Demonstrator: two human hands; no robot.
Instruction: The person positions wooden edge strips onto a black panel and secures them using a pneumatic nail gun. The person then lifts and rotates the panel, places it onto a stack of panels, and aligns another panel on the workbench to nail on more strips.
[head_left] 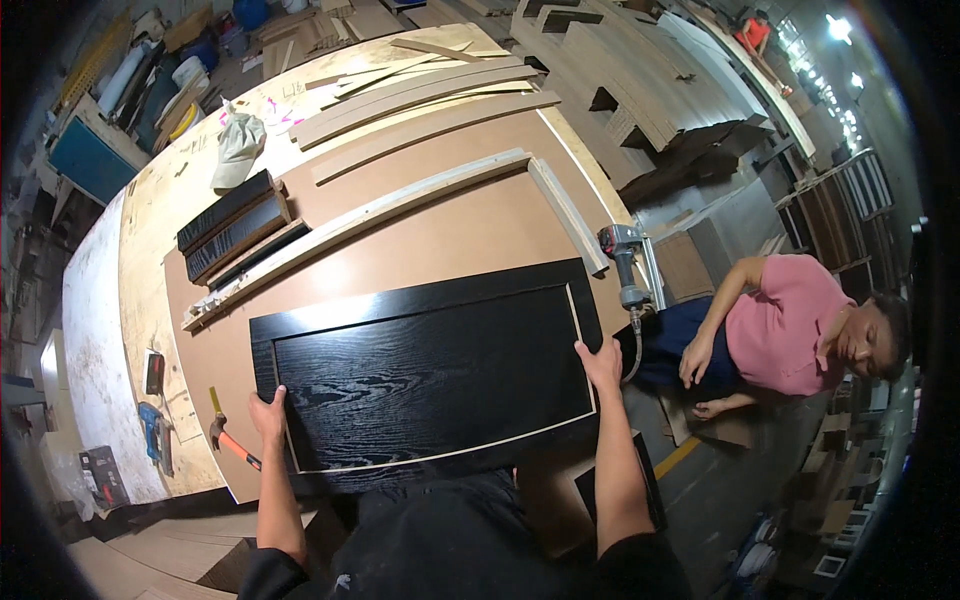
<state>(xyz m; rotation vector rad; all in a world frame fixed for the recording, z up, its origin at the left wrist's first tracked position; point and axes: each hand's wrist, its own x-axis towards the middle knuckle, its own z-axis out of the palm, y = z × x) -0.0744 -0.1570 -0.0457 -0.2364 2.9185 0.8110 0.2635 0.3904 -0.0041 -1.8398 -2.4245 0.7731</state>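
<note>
Black wood-grain framed panel [430, 380], long axis left-right, right end farther forward; left hand [268, 414], right hand [604, 366] half-closed, clasping its short ends. Blue tub [250, 12], contents indistinct.

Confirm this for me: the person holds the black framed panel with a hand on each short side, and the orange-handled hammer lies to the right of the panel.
Not quite: the head view shows the orange-handled hammer to the left of the black framed panel. The left hand and right hand do hold its short sides.
</note>
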